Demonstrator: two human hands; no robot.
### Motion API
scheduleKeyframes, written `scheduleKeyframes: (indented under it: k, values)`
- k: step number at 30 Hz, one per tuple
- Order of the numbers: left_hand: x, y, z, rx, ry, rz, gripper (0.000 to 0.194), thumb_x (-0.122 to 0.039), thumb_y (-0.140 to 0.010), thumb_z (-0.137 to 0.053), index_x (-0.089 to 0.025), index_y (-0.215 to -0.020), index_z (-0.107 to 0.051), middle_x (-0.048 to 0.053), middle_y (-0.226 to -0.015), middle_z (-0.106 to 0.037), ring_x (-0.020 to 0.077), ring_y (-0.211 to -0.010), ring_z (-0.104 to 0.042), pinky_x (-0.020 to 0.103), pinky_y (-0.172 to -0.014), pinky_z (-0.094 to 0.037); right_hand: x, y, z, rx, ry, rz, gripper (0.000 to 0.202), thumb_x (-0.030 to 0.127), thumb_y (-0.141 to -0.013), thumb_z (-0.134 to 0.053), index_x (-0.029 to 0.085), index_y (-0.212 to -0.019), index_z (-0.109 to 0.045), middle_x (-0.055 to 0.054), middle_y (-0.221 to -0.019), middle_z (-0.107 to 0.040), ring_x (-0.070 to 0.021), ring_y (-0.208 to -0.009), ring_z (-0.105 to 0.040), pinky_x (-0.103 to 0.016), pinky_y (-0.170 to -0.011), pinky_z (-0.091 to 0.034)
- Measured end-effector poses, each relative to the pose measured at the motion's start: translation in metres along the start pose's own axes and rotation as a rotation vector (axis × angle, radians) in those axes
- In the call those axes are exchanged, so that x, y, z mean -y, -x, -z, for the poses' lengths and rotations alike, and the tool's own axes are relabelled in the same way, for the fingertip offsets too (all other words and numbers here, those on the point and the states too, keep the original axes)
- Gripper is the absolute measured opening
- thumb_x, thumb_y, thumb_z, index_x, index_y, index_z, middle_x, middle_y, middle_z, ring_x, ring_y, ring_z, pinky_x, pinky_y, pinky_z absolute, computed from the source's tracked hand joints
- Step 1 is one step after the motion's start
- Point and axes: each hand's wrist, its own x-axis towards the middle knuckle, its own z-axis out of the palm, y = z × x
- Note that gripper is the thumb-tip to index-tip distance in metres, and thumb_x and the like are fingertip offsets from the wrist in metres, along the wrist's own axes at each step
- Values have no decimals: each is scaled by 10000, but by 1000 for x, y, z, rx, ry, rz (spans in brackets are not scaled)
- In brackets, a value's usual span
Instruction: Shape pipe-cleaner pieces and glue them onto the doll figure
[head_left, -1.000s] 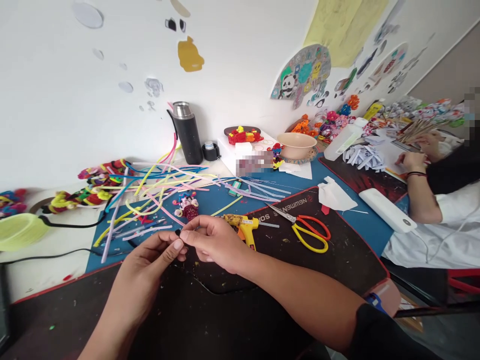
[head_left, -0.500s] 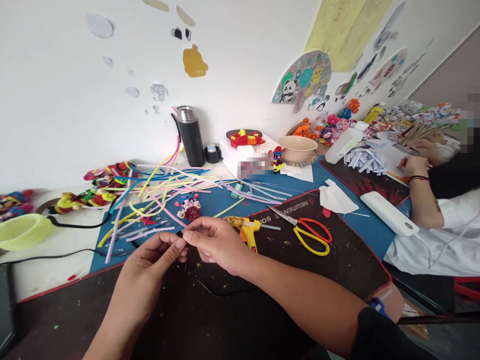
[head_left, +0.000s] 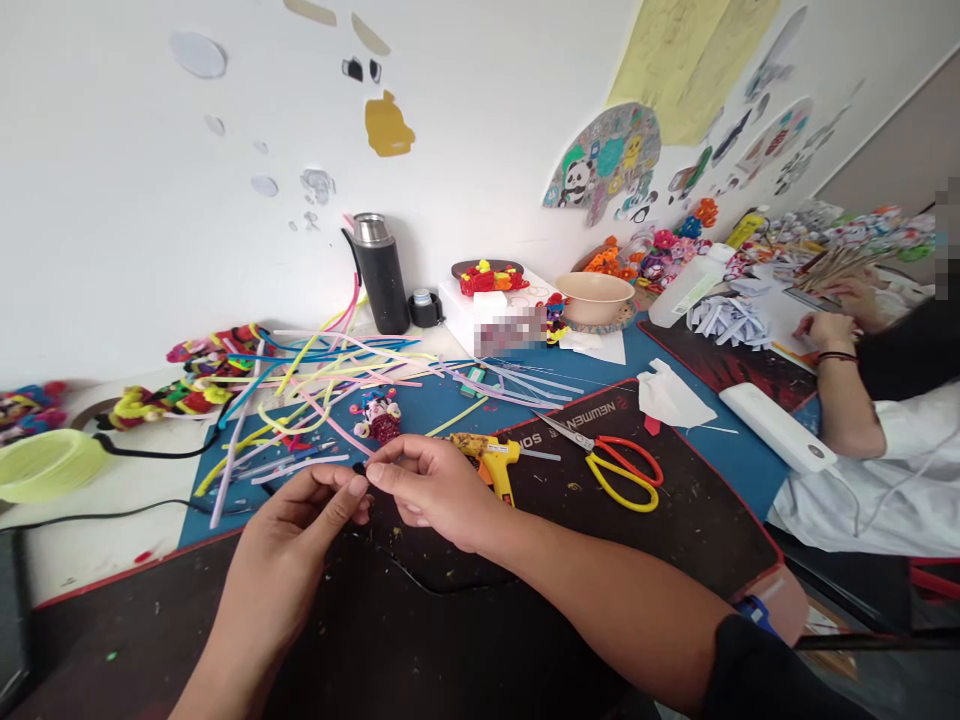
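- Both bare hands are meeting above the dark, red-edged desk mat (head_left: pixel 600 570), their fingertips close together.
- Left hand (head_left: pixel 289 535): its thumb and index finger are pinching a small, black piece (head_left: pixel 359 468) of unclear material.
- Right hand (head_left: pixel 439 497): its thumb and fingertips are gripping the same piece from the other side; fingers are hiding most of it.
- That black piece is sitting between the two sets of fingertips, raised off the mat.
- Just beyond the right hand, a yellow glue gun (head_left: pixel 499 465) is lying on its side, with a translucent stick jutting from its rear.
- Right of the gun, metal scissors with one orange-red and one yellow handle loop (head_left: pixel 622 484) are resting on the mat.
- Behind the fingertips, a small, multicoloured figure with a dark-red, glittery body (head_left: pixel 384 428) is standing near a tangle of pink, yellow, blue and lilac fuzzy stems (head_left: pixel 300 375).
- Farther back, a black, cylindrical flask with a steel top (head_left: pixel 384 285) is standing by the wall, and a round, beige bowl (head_left: pixel 596 300) is sitting to its right.
- At far right, a co-worker's hand (head_left: pixel 829 330) is hovering or resting near white paper strips (head_left: pixel 731 318); which, I cannot tell.
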Motion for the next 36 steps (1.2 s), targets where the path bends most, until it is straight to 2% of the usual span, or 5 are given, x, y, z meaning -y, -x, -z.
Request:
scheduleKeyframes:
  k: [9,15,23,36]
  values:
    - [-8,1,-2,-46,-54,10,509,-732,-773,-923,-261,-893,-775,12,-799,-745,227,-796,-662,304,-735,-528,-3,-2,1,15,-7,13,473,545,-790,-962,209,-966,-679,146,-519,-461,-66,-434,-307,-271,-458,-210]
    - [-8,2,-1,-62,-65,-3,490,-726,-796,-903,-268,-896,-761,10,-782,-743,234,-783,-672,315,-738,-541,-4,-1,0,12,-15,12,511,578,-765,-968,203,-975,-690,146,-492,-445,-73,-441,-301,-263,-453,-208]
    - [-8,2,-3,-75,-64,9,468,-720,-834,-877,-279,-938,-757,2,-786,-747,230,-799,-670,305,-735,-529,-3,-1,0,12,-6,8,469,545,-798,-954,209,-990,-688,145,-495,-443,-73,-444,-299,-268,-470,-207]
    - [-11,4,-2,-93,-82,18,503,-754,-802,-878,-274,-918,-781,3,-784,-729,230,-777,-662,313,-710,-527,-4,-2,2,15,3,30,435,502,-809,-955,212,-978,-680,143,-505,-477,-69,-431,-300,-262,-455,-225]
